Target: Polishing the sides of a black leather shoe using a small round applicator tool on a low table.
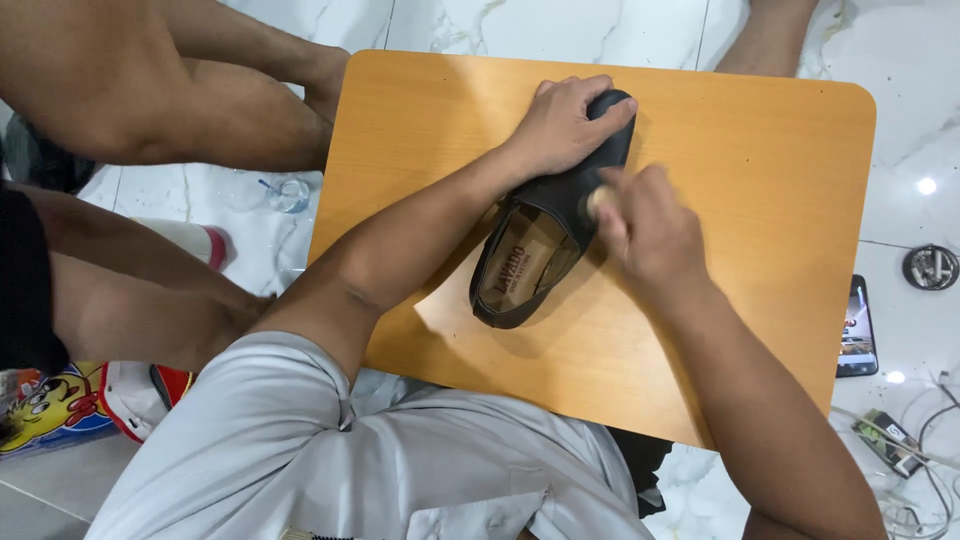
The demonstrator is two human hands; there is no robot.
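On the small wooden table (pixel 760 170) the black loafer (pixel 535 250) lies diagonally; my left hand (pixel 560 125) clamps its toe, fingers pressed together over it. My right hand (pixel 645 230) pinches a small pale pad (pixel 598 203) against the upper, so I judge polishing is underway, with how much remains unclear.

Light grey short-sleeved shirt, bare forearms.

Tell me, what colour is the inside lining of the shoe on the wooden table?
Tan-brown insole inside the black leather slip-on shoe, seen from the head camera.
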